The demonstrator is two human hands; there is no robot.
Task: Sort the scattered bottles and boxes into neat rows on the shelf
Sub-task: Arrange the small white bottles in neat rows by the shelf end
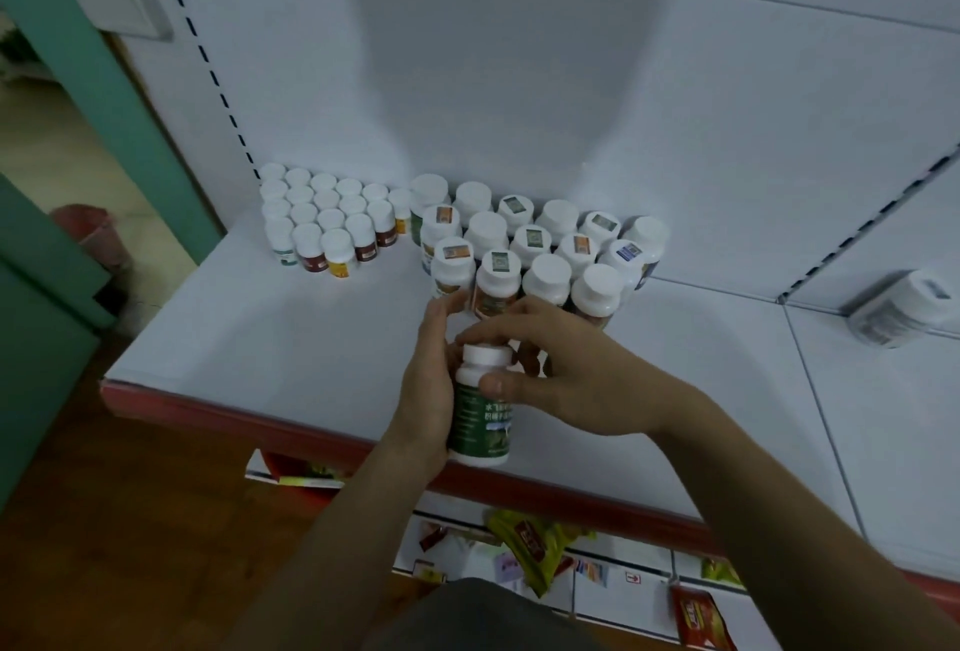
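- Green-labelled bottle [480,421], white-capped, is held in both hands over the front edge of the shelf [249,333]. Its long axis is nearly upright, with the cap towards the back wall.
- The left hand [423,390] is curled round the bottle's left side. The right hand [576,380] pinches it, thumb on the neck and fingers [498,330] draped over the cap.
- Straight beyond the fingertips, the block of large bottles [545,245] is stood in rows, its front row nearest. Whether the left fingertips touch that row cannot be told.
- Bare shelf is seen in front of and to the left of that front row, so a short forward placement is judged to be needed. The front-row caps are what could be knocked.
- A block of small bottles [332,219] is set further left, and a wrapped pack [904,310] lies well apart on the right.
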